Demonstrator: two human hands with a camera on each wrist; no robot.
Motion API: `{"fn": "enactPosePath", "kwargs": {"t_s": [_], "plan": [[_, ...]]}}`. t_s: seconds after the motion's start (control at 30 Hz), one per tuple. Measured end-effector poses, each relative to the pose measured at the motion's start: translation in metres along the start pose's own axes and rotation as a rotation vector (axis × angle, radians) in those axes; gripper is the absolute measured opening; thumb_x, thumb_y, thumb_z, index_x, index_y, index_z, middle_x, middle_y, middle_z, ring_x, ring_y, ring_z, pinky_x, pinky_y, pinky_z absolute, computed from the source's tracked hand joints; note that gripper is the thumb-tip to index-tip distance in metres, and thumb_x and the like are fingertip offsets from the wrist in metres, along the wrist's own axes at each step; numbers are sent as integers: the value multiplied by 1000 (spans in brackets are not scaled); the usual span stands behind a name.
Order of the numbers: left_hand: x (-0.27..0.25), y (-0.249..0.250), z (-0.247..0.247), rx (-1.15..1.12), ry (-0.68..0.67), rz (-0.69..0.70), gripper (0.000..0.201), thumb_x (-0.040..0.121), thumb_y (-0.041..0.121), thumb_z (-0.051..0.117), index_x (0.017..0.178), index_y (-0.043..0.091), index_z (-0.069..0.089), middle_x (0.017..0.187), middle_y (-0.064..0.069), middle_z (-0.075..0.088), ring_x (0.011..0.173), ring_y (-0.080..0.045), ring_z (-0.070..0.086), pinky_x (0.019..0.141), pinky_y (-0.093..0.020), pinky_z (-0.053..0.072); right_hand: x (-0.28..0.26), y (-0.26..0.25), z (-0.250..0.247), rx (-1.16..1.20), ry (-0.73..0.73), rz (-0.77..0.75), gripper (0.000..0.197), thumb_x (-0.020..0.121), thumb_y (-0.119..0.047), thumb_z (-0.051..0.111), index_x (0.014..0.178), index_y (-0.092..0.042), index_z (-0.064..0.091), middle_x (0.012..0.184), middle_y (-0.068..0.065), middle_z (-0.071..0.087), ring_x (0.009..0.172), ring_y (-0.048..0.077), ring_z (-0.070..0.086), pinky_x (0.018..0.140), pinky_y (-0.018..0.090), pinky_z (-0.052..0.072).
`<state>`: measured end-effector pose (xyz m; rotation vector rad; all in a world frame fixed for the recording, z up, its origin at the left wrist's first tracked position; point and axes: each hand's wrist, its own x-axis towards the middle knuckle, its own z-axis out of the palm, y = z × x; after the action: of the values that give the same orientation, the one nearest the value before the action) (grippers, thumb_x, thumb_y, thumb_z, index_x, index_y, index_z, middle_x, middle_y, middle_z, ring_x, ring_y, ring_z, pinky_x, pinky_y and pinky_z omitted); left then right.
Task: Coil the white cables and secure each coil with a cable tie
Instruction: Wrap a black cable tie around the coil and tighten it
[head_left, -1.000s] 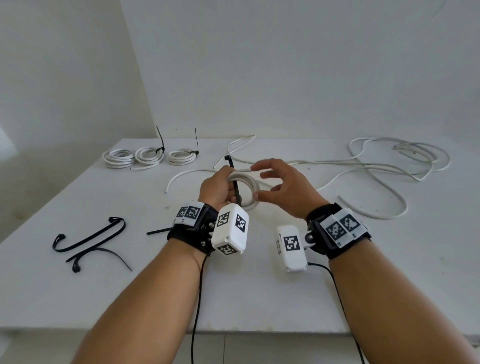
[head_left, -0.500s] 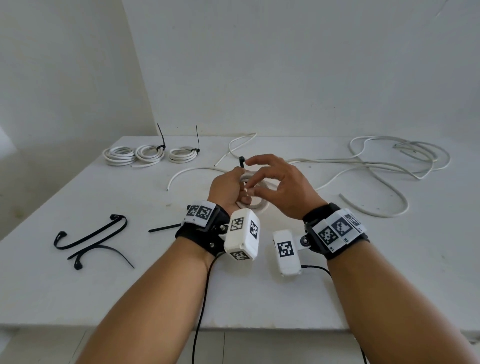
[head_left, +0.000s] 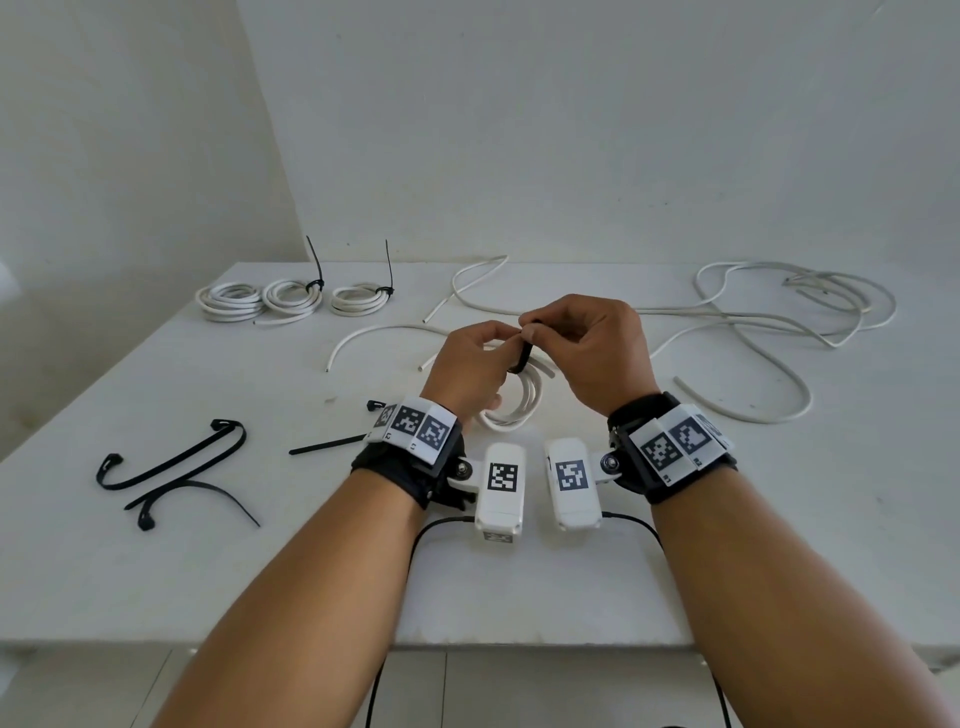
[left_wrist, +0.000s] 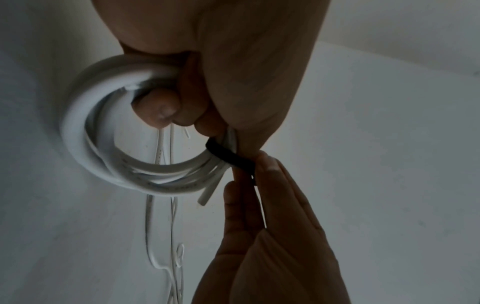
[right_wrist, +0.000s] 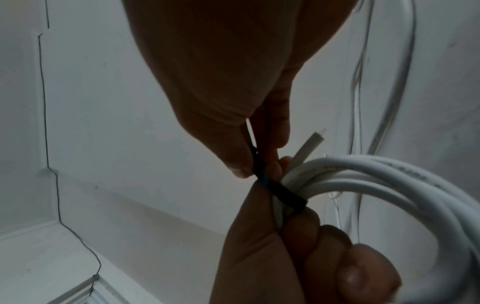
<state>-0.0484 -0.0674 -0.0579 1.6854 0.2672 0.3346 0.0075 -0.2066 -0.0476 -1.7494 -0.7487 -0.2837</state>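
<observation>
A small white cable coil (head_left: 519, 410) hangs from my left hand (head_left: 498, 345), which grips it at the top with curled fingers. A black cable tie (head_left: 522, 358) is looped round the coil's strands just beside that grip. My right hand (head_left: 540, 332) pinches the tie's upper end between thumb and fingertips, touching the left hand. The left wrist view shows the coil (left_wrist: 85, 144), the tie (left_wrist: 228, 158) and the right hand's fingers (left_wrist: 262, 185) on it. In the right wrist view the tie (right_wrist: 283, 193) wraps the coil (right_wrist: 376, 181) where a cut end sticks out.
Tied coils (head_left: 291, 299) lie at the table's back left. Long loose white cables (head_left: 753, 322) sprawl over the back right, and a short piece (head_left: 384, 332) lies behind the hands. Spare black ties (head_left: 171, 467) rest at the left, with one more (head_left: 327, 444) by my left wrist.
The right hand went from spread fingers beside the coil to pinching the tie. The tie, upright before, now bends round the coil, and both hands have closed together.
</observation>
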Motion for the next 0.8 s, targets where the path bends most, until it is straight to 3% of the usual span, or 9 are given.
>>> {"fn": "enactPosePath", "kwargs": {"t_s": [0.1, 0.23, 0.4, 0.53, 0.6, 0.7, 0.8], "plan": [[1, -1, 0, 10, -5, 32, 19, 87, 36, 70, 74, 23, 71, 62, 3, 61, 45, -10, 39, 46, -24, 36, 1, 0, -3, 4, 28, 33, 2, 83, -11, 75, 84, -12, 77, 81, -5, 76, 75, 8, 72, 75, 33, 60], [0, -1, 3, 94, 38, 111, 19, 88, 35, 69, 77, 20, 72, 59, 9, 64, 44, -3, 47, 49, -22, 38, 0, -2, -4, 16, 31, 75, 3, 84, -13, 75, 83, -10, 75, 77, -2, 76, 69, 11, 71, 71, 31, 59], [-1, -3, 6, 204, 139, 233, 22, 89, 37, 67, 76, 19, 73, 69, 3, 71, 61, -5, 62, 56, -11, 43, 0, -5, -5, 40, 23, 109, 4, 84, -15, 76, 82, -11, 75, 79, -4, 76, 72, 8, 71, 73, 29, 59], [2, -3, 3, 193, 208, 195, 35, 90, 41, 65, 71, 13, 70, 54, 7, 61, 48, -2, 49, 58, -21, 41, -2, -9, 0, 81, 68, 96, 2, 86, -16, 74, 86, -16, 75, 86, -9, 76, 84, 2, 70, 74, 20, 54], [5, -2, -1, 123, 236, 127, 33, 90, 40, 65, 69, 15, 69, 45, 14, 54, 42, -1, 46, 62, -30, 45, -4, -12, 3, 192, 87, 116, 4, 87, -13, 73, 91, -15, 74, 83, -5, 76, 82, 7, 71, 77, 27, 55], [5, -2, -4, 64, 257, 88, 31, 90, 38, 67, 63, 23, 67, 51, 15, 60, 44, 2, 48, 67, -36, 47, -7, -15, 5, 332, 61, 194, 21, 86, -12, 74, 104, -14, 63, 79, 5, 76, 76, 21, 72, 77, 35, 57], [5, -3, -4, 75, 253, 87, 32, 88, 40, 68, 63, 20, 68, 53, 12, 61, 45, -2, 48, 65, -35, 46, -8, -18, 6, 383, 61, 242, 23, 84, -11, 77, 99, -5, 61, 75, 9, 76, 71, 21, 73, 71, 35, 56]]}}
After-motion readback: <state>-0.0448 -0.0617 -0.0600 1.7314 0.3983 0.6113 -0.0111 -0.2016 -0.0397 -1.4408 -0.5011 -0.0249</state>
